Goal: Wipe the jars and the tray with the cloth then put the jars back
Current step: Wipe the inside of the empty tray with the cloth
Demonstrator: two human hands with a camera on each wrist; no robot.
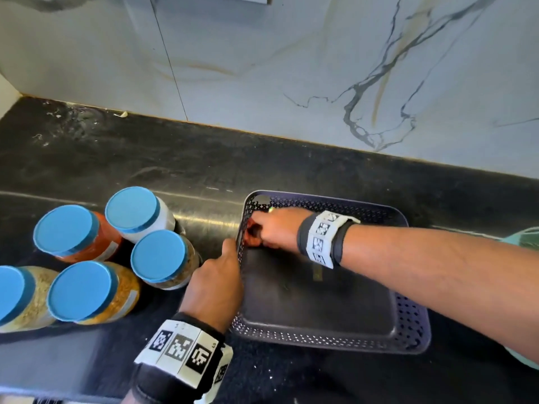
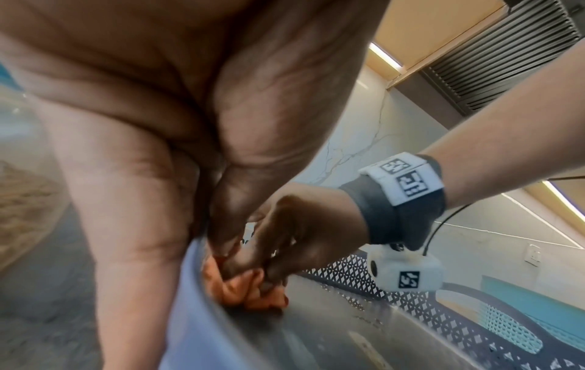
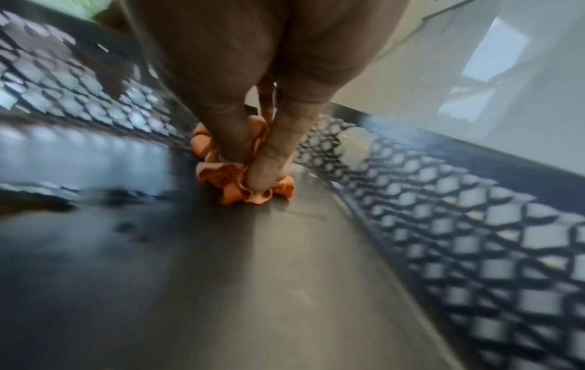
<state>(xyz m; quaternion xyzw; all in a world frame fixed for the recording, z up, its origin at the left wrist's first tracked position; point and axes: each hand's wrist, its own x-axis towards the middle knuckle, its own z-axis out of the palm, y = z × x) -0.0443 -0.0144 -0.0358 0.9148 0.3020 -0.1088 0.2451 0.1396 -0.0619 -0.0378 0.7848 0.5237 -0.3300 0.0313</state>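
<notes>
A dark perforated tray point(image 1: 408, 322) lies on the black counter, with nothing in it but my hand and the cloth. My right hand point(image 1: 274, 228) grips a bunched orange cloth point(image 1: 253, 239) and presses it into the tray's far left corner; the cloth point(image 3: 243, 182) shows under the fingers point(image 3: 266, 160) on the tray floor point(image 3: 285, 275). My left hand point(image 1: 218, 275) grips the tray's left rim point(image 2: 202, 313), thumb over the edge. Several jars with blue lids stand left of the tray, the nearest point(image 1: 160, 258) just beside my left hand.
A marble backsplash point(image 1: 291, 68) rises behind the counter. The jars include one with orange contents point(image 1: 70, 231) and one with white contents point(image 1: 134, 209). A pale green object point(image 1: 525, 237) sits at the right edge. Bare black counter point(image 1: 145, 158) lies behind the jars.
</notes>
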